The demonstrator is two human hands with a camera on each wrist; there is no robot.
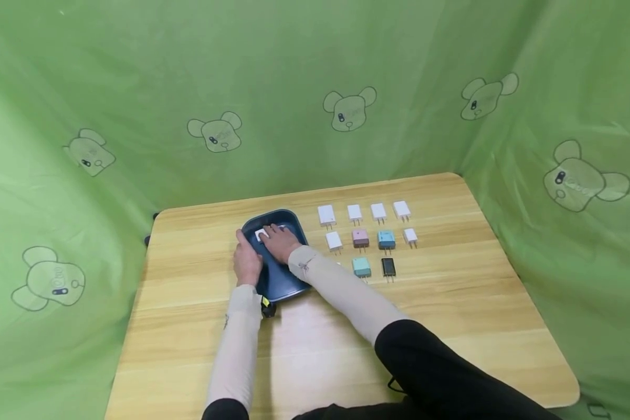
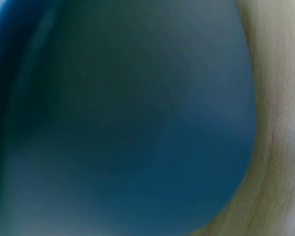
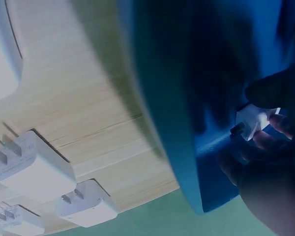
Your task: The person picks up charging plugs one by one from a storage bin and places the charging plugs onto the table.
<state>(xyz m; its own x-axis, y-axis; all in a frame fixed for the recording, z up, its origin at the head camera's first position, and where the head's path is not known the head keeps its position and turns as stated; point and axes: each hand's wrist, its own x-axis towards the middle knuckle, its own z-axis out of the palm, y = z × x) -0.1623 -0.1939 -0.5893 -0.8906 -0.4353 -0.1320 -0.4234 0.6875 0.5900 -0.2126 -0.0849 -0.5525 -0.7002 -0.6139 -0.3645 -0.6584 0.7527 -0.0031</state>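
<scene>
A dark blue tray [image 1: 283,283] lies on the table, left of the middle. My left hand [image 1: 247,262] grips its left side at the rim. Inside the tray is my right hand [image 1: 280,244], reaching over the far half. Thumb and fingertips of that hand pinch a small white charger plug [image 3: 255,120], seen in the right wrist view with its dark prong end towards the tray wall. The head view shows a white charger [image 1: 261,234] beside the right fingers. Only the blurred blue tray [image 2: 137,147] and some table surface fill the left wrist view.
Rows of charger plugs stand right of the tray: several white ones [image 1: 326,215], a pink one [image 1: 360,237], a blue one [image 1: 385,239], a teal one [image 1: 361,266] and a black one [image 1: 388,267]. A small black object [image 1: 268,308] sits by the tray's near edge. Green curtains [image 1: 294,116] surround the table.
</scene>
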